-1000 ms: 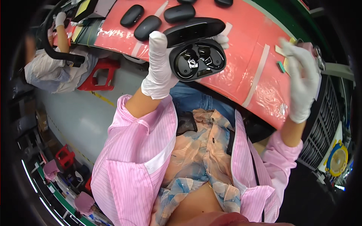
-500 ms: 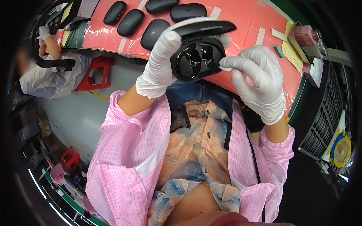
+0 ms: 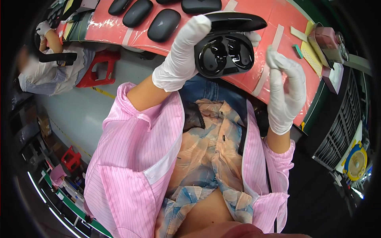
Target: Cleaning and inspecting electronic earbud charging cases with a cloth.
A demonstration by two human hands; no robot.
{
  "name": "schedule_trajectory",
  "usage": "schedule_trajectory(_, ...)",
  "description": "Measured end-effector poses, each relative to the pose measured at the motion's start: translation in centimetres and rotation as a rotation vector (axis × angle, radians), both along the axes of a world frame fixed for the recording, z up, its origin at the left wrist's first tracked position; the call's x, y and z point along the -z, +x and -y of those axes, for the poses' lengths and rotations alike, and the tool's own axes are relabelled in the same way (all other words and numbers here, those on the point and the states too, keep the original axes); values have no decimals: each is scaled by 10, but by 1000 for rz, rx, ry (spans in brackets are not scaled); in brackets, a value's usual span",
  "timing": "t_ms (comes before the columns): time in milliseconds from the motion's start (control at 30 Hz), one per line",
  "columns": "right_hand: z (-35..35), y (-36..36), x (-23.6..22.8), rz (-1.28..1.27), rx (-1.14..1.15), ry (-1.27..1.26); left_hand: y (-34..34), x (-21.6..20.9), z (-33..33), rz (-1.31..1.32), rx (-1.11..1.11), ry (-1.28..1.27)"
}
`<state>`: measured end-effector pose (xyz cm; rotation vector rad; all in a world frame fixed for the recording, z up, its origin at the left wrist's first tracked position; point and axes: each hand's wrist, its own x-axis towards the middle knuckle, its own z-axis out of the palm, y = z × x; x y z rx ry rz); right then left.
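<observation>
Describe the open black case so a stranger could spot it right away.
Start at the pink work mat across the top. Just above its near edge, the gloved left hand holds up the black case. Unlike the closed black cases lying behind, its lid is flipped open.

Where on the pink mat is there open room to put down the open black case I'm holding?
Left hand holds the open black clamshell case; right hand is apart, empty. The pink work mat is bare between the case and the white tape strip, and right of that strip. It is crowded at the upper left, where closed black oval cases lie in a row.
</observation>
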<state>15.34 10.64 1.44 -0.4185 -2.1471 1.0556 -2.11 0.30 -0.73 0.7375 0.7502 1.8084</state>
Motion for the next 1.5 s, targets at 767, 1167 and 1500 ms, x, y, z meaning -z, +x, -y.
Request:
schedule_trajectory(767,-16,-16,-3,99,19,643,13,-9,19,-35,-18,-119)
schedule_trajectory(1167,11,9,15,164,-4,224,17,-15,11,179,-192,-471)
schedule_trajectory(1500,16,10,55,-172,223,-701,5,-22,17,1044,315,-75)
